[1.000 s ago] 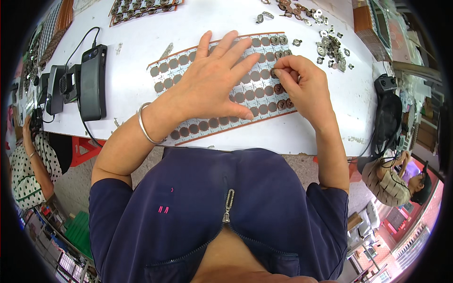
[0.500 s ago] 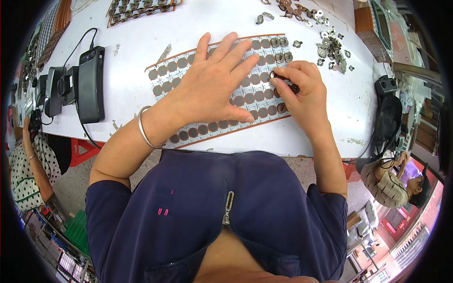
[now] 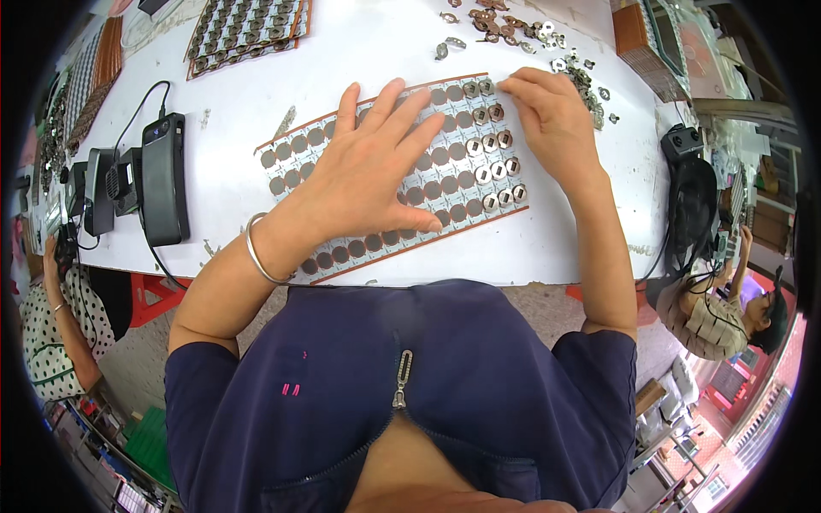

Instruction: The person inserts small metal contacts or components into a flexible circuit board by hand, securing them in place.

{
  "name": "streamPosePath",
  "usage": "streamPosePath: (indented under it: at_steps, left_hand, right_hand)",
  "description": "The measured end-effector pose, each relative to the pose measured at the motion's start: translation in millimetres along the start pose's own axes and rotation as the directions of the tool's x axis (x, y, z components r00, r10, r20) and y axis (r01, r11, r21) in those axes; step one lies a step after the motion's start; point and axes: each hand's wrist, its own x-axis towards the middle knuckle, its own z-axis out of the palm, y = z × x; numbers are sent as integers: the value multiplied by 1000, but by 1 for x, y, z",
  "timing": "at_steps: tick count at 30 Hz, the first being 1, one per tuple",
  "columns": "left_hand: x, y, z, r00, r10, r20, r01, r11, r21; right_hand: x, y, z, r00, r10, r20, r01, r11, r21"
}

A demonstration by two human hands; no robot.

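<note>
A panel (image 3: pixel 441 156) of small printed boards with rows of round dark discs lies tilted on the white table. Small metal clips (image 3: pixel 497 172) sit over the discs at its right end, three across in the nearer rows and two across in the farther ones. My left hand (image 3: pixel 368 162) rests flat over the panel's middle, fingers spread, hiding several discs. Just off the panel's far right corner, my right hand (image 3: pixel 554 111) is over the table with its fingers drawn together. Whatever may be between those fingertips is hidden.
Loose metal clips (image 3: pixel 581 85) are heaped beyond my right hand, with more (image 3: pixel 505 26) farther back. Stacked panels (image 3: pixel 248 34) lie at the far left. A black device (image 3: pixel 165 178) with cables stands left; another black device (image 3: pixel 684 197) is right. Other people sit on both sides.
My right hand has lifted off the panel's right end and moved away toward its far corner, uncovering clips there. My left hand stays spread on the panel.
</note>
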Motion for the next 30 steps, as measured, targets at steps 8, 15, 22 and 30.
streamPosePath:
  at_steps: [8,15,22,30]
  left_hand:
    - [-1,-1,1,1000,-8,-9,8,1000,-16]
    - [-1,-2,3,1000,-4,-11,4,1000,-10]
    - [-1,-2,3,1000,3,-10,-3,1000,-13]
    - [-1,-1,2,1000,2,-5,-2,1000,-20]
  right_hand:
    - [11,11,-24,970,162,179,-177,982,72]
    - [15,13,-20,948,-97,303,121,991,-63]
    - [10,22,-37,977,61,204,-65,998,13]
    - [-2,13,-32,974,146,175,-157,986,56]
